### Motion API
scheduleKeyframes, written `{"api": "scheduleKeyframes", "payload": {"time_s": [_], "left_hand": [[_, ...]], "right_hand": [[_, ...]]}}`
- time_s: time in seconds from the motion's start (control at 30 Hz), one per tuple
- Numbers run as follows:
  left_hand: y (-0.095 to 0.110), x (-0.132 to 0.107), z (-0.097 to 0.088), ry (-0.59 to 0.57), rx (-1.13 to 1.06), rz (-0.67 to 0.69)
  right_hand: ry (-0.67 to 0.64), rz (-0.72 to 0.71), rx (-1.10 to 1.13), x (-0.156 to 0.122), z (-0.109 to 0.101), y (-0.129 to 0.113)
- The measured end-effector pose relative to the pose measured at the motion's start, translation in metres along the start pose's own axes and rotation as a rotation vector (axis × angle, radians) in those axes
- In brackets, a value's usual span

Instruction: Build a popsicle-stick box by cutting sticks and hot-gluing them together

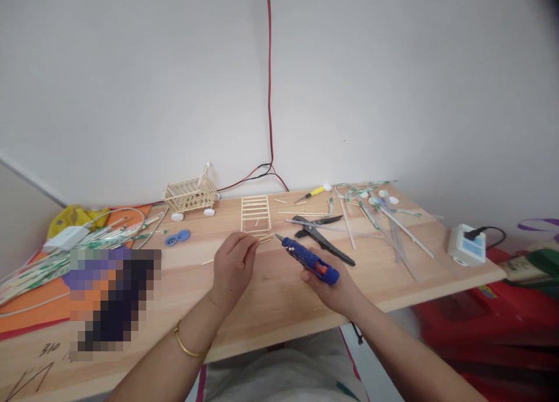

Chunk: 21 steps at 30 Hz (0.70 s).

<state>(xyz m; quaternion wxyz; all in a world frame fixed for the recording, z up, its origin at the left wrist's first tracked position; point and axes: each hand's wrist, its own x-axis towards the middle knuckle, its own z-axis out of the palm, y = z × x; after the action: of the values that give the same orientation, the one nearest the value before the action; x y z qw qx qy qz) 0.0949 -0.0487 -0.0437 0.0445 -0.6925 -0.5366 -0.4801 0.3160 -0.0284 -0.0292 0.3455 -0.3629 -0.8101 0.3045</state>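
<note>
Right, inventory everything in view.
Glue gun: one, blue, right hand
Held sticks: count unclear, pale, left hand
Stick cart: one, pale, back left
Stick frame: one, pale, back centre
Cutters: one, black, right of centre
Pointed tool: one, yellow, back
Rods: several, translucent, right
Round container: one, blue, left
Wrapped sticks: many, pale, left
Flat box: one, white, left
Sheet: one, orange, left
Crumpled item: one, yellow, left
Socket box: one, white, right
Wires: several, red and black, wall
Table: one, tan, centre
Unclear object: one, red, lower right
Bracelet: one, gold, left arm
Left hand: one, bare, centre
Right hand: one, bare, centre
</note>
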Motion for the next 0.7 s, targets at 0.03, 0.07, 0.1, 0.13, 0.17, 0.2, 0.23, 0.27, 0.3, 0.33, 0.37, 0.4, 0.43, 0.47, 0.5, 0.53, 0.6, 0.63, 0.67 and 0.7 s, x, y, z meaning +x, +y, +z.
{"api": "scheduleKeyframes", "payload": {"time_s": [0.03,0.07,0.1,0.13,0.17,0.2,0.23,0.27,0.3,0.33,0.37,0.4,0.43,0.47,0.5,0.53,0.6,0.63,0.67,0.7], "left_hand": [[0.0,0.0,0.0,0.001,0.0,0.002],[0.001,0.0,0.0,0.003,0.0,0.004],[0.001,0.0,0.0,0.005,0.002,0.007],[0.001,0.0,0.0,0.006,0.003,0.009],[0.001,0.0,-0.001,0.007,0.003,0.011],[0.001,0.0,-0.001,0.007,0.001,0.012],[0.0,0.0,0.0,0.008,-0.001,0.014],[0.0,0.0,0.0,0.01,-0.004,0.016],[0.0,0.0,0.0,0.013,-0.007,0.02],[0.0,0.0,0.0,0.018,-0.01,0.024],[0.0,0.0,0.0,0.022,-0.014,0.028],[0.0,-0.001,0.0,0.026,-0.021,0.03],[0.0,-0.001,0.0,0.028,-0.031,0.027],[0.001,0.0,-0.001,0.034,-0.039,0.015],[0.002,0.0,-0.002,0.048,-0.047,-0.005],[0.004,0.001,-0.004,0.068,-0.055,-0.035],[0.007,0.005,-0.008,0.1,-0.079,-0.122],[0.009,0.007,-0.01,0.097,-0.104,-0.181],[0.011,0.01,-0.012,0.076,-0.146,-0.254],[0.013,0.013,-0.014,0.048,-0.215,-0.346]], "right_hand": [[0.003,-0.001,0.001,0.0,0.0,0.0],[0.007,-0.002,0.002,0.0,0.0,0.0],[0.012,-0.003,0.002,0.0,0.0,0.0],[0.015,-0.003,0.002,0.0,-0.001,0.0],[0.018,-0.001,0.002,0.0,-0.001,-0.001],[0.018,0.0,0.004,0.0,-0.001,-0.001],[0.017,0.001,0.008,0.0,-0.001,-0.002],[0.015,-0.003,0.014,0.0,-0.001,-0.003],[0.013,-0.008,0.022,0.0,-0.001,-0.003],[0.01,-0.014,0.029,-0.001,-0.002,-0.003],[0.007,-0.02,0.036,-0.001,-0.002,-0.003],[0.005,-0.023,0.039,-0.001,-0.002,-0.003],[0.001,-0.022,0.036,-0.001,-0.002,-0.002],[-0.007,-0.015,0.027,-0.002,-0.002,0.0],[-0.019,0.001,0.012,-0.002,-0.002,0.001],[-0.029,0.02,-0.008,-0.001,-0.002,0.003],[-0.041,0.056,-0.054,-0.001,-0.002,0.007],[-0.041,0.066,-0.072,0.0,-0.003,0.008],[-0.034,0.069,-0.085,0.0,-0.003,0.008],[-0.024,0.064,-0.092,0.001,-0.004,0.008]]}}
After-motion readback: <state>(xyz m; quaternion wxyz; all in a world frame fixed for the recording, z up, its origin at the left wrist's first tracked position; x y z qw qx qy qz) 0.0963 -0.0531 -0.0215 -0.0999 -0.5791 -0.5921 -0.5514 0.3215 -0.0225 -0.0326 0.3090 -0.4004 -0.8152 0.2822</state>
